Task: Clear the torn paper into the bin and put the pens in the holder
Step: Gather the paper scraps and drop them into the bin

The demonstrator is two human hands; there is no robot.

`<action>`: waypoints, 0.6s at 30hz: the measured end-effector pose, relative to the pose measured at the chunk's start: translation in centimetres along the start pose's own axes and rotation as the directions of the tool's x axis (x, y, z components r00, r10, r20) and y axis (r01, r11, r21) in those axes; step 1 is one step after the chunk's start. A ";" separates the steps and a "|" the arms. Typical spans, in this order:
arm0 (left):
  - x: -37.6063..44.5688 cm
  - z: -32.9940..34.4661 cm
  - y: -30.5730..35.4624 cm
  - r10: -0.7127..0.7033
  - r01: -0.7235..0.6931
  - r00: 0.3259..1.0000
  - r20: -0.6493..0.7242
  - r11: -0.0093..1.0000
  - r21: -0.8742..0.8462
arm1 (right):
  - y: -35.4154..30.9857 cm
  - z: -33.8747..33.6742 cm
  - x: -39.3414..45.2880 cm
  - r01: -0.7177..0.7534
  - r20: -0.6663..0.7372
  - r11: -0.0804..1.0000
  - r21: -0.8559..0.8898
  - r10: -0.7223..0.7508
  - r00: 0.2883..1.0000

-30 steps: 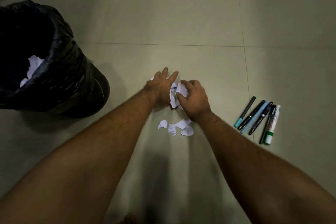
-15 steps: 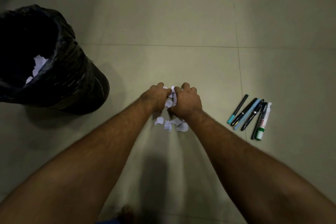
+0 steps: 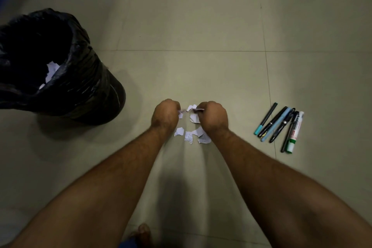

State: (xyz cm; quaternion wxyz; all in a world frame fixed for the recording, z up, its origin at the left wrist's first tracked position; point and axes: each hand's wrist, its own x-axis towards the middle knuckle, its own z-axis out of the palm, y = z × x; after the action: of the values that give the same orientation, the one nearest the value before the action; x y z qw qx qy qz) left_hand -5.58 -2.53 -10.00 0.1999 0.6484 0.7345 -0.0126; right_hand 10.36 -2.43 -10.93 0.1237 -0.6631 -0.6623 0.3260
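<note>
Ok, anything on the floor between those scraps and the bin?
Nothing visible. The floor is bare between the scraps and the bin on the left. The pens lie on the far side, to the right of both hands.

Single head-worn wide view, steeply downward over both forearms onto the tiled floor (image 3: 201,26), fairly close.

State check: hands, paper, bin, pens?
left hand: closed on paper scraps
right hand: closed on paper scraps
floor scraps: loose, not yet picked up
bin: open, black liner, some paper inside
pens: lying grouped on floor, untouched
holder: not in view
</note>
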 end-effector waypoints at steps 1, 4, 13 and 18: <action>-0.1 0.0 -0.1 -0.063 0.061 0.998 -0.016 0.996 -0.072 | -0.1 0.0 0.0 -0.048 -0.018 0.997 0.064 0.049 0.999; -0.3 -0.6 0.1 -0.244 0.215 0.968 -0.051 0.922 -0.321 | -0.7 -0.3 0.1 -0.222 -0.018 0.930 0.293 0.238 0.971; -0.7 -8.7 1.7 -0.403 0.241 0.912 -0.075 0.675 -0.698 | -8.5 -4.7 -0.7 -0.334 0.162 0.523 0.784 0.346 0.924; -1.5 -17.0 0.2 -0.432 0.177 0.893 -0.127 0.596 -0.783 | -16.0 -8.0 -0.6 -0.246 0.154 0.479 0.843 0.224 0.962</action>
State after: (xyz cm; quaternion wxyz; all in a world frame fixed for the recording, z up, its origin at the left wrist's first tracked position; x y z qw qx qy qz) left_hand -9.97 0.78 6.17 0.3297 0.3624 0.7945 0.3588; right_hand 2.44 0.64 4.79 0.3807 -0.5961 -0.3198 0.6304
